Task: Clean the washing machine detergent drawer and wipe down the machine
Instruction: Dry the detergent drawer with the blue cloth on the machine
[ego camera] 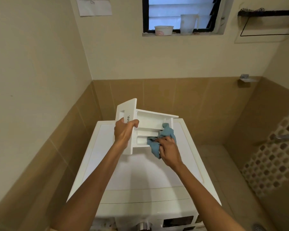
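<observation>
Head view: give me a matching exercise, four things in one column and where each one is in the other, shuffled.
Things
1. detergent drawer
2. blue cloth
3. white tub
4. control dial

Places
A. on the window sill
B. gripped at its front panel by the left hand
C. on the washing machine front, at the picture's bottom edge
D. held by the right hand, pushed into a drawer compartment

Pairs: 1-B, 2-D, 3-A, 4-C
</observation>
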